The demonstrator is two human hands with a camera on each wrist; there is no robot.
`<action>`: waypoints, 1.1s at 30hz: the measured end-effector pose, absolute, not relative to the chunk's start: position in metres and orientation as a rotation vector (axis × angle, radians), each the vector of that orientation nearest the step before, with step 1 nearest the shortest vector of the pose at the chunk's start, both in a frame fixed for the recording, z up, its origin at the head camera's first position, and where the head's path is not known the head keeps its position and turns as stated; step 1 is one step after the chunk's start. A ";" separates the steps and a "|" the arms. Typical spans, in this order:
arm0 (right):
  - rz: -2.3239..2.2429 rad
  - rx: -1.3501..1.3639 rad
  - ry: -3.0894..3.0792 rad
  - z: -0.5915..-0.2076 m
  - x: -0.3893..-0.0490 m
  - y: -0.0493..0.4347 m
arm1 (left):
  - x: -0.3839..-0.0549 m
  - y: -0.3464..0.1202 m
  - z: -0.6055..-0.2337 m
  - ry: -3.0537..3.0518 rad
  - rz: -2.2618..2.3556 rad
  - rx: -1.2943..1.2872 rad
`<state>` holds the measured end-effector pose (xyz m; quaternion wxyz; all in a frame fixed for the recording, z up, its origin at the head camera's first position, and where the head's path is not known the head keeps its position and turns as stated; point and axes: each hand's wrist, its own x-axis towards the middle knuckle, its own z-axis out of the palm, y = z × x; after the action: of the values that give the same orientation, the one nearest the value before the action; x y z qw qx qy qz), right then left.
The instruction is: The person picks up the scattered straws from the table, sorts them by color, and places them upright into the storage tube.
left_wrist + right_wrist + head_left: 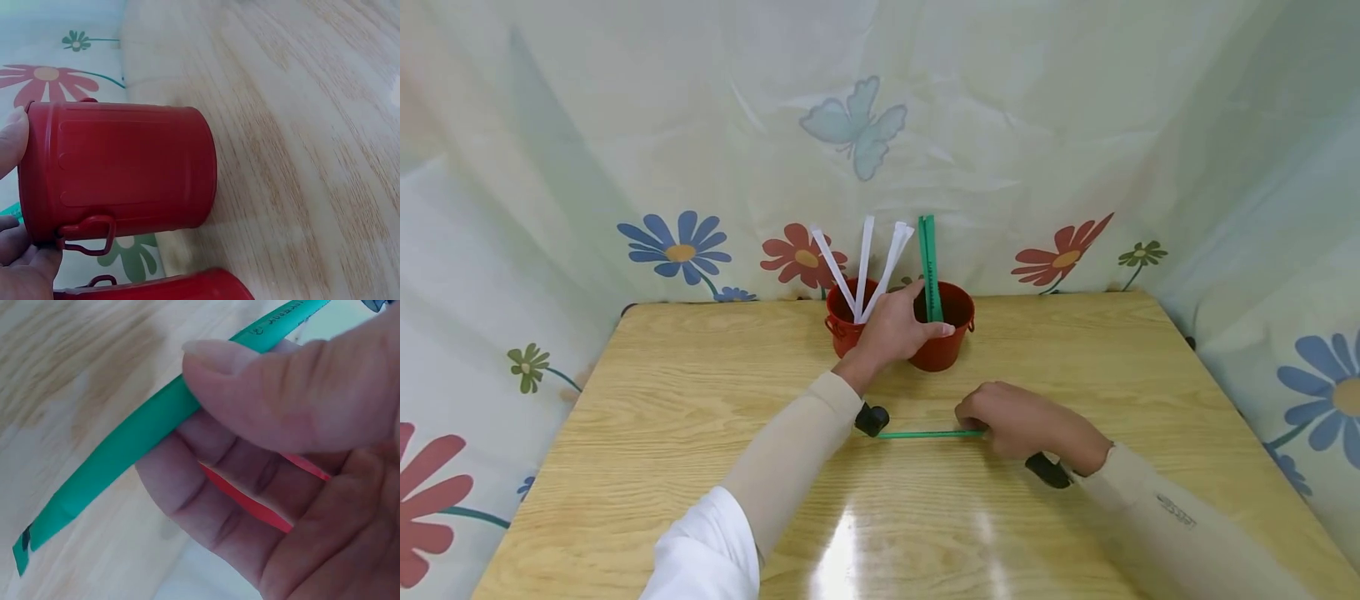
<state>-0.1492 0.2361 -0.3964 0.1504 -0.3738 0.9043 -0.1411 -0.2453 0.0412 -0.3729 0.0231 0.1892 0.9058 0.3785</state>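
Two small red buckets stand side by side near the table's back edge. Several green printed sticks [929,275] stand upright in the right bucket [942,354]. My left hand [898,325] grips this bucket's rim, its thumb and fingers spread across it; the left wrist view shows the thumb on the rim [37,175] and the fingers by a side handle [94,240]. Lower and to the right, my right hand [1018,419] pinches a slim flat green stick [112,456] with black print between thumb and fingers. That stick lies crosswise, low over the table.
White slim sticks [863,267] lean in the left bucket [842,333], which is partly behind my left hand. A flowered curtain [970,150] hangs behind and beside the wooden table [700,400]. Black devices [871,419] sit under both wrists.
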 end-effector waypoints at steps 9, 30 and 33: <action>-0.518 -1.120 2.634 -0.389 -0.151 0.245 | -0.247 0.040 -0.376 2.807 1.178 0.575; -1.443 -1.027 2.773 -0.327 -0.187 0.240 | -0.245 0.042 -0.377 2.770 1.211 0.568; -1.496 -0.955 2.816 -0.317 -0.194 0.236 | -0.245 0.042 -0.377 2.767 1.241 0.590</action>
<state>-0.1935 0.2356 -0.3173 -0.0931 -0.2856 0.8423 -0.4475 -0.2451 0.0423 -0.3767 0.0259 0.1910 0.8953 0.4016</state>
